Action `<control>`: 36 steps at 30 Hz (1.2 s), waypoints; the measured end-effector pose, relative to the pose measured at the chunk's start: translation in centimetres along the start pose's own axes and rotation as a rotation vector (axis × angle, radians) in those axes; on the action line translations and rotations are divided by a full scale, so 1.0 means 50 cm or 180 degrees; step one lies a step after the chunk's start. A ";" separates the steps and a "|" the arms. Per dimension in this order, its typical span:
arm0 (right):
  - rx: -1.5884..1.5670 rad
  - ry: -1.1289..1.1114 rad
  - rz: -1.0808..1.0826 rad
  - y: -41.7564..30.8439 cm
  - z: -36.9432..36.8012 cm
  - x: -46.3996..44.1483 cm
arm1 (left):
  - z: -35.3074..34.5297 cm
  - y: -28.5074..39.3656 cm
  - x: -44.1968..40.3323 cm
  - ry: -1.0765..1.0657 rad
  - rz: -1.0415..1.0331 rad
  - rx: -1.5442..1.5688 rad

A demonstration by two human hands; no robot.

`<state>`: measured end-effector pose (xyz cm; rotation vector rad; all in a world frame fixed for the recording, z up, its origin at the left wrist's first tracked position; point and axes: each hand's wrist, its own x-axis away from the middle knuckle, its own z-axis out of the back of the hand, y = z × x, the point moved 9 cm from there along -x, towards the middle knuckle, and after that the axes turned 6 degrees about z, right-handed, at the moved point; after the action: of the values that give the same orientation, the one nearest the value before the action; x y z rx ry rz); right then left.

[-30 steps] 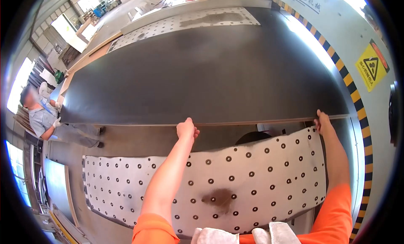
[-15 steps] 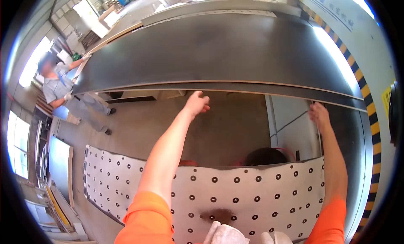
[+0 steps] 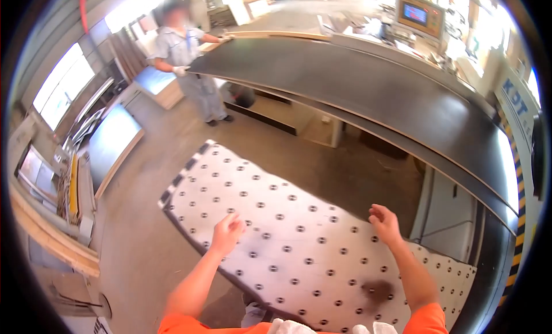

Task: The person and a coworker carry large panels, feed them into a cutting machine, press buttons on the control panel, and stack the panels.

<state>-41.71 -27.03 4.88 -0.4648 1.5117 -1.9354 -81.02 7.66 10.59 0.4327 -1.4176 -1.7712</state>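
My left hand (image 3: 228, 234) hangs over the white table (image 3: 310, 230) dotted with rows of black round spots, its fingers loosely bent and holding nothing. Above the far edge of that table is my right hand (image 3: 384, 223), also bare of any object, with thumb and fingers a little apart. Beyond both hands lies a long dark panel (image 3: 356, 75) on the machine bed. A second dark layer shows under its near edge. Neither hand touches the panel. White cloth-like pieces (image 3: 290, 327) show at the bottom, close to my body.
A co-worker (image 3: 187, 52) in grey, wearing white gloves, holds the panel's far left end. A control screen (image 3: 415, 13) stands behind the panel. Striped black-and-yellow edging (image 3: 519, 184) runs along the machine at right. Boards (image 3: 115, 144) lean at left.
Both hands have drawn back from the panel's near edge to over the white table. My view has turned left, and the co-worker and panel appear further right.
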 end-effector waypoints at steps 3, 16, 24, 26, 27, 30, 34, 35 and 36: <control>0.1378 -0.0333 0.0638 -0.183 -0.296 -0.037 | 0.328 -0.174 0.147 0.0831 0.0040 0.0171; 0.3044 0.0000 0.0244 -0.388 -0.929 -0.161 | 1.038 -0.609 0.461 0.1460 0.1062 -0.1779; 0.3147 0.0210 0.0120 -0.365 -0.952 -0.188 | 1.085 -0.637 -0.098 0.0463 0.1234 0.0436; 0.2980 0.0810 -0.0241 -0.338 -0.955 -0.200 | 1.133 -0.591 -0.226 0.0099 0.1207 0.0157; 0.3199 0.1046 -0.0497 -0.320 -0.979 -0.203 | 1.148 -0.573 -0.269 -0.0115 0.1198 0.0049; 0.3423 0.1181 -0.1167 -0.352 -1.090 -0.306 | 1.252 -0.598 -0.429 -0.0251 0.1307 -0.0413; 0.3164 0.0860 -0.1096 -0.418 -1.249 -0.420 | 1.343 -0.611 -0.630 -0.0384 0.1569 -0.0054; 0.3225 0.0905 -0.1127 -0.418 -1.256 -0.429 | 1.349 -0.592 -0.682 -0.0499 0.1627 -0.0048; 0.3274 0.0957 -0.1194 -0.416 -1.270 -0.435 | 1.348 -0.572 -0.752 -0.0667 0.1546 -0.0158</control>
<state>-70.54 36.88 9.26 0.0220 0.4032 -2.8324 -115.42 81.22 -2.98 -0.1253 -1.4663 -1.4757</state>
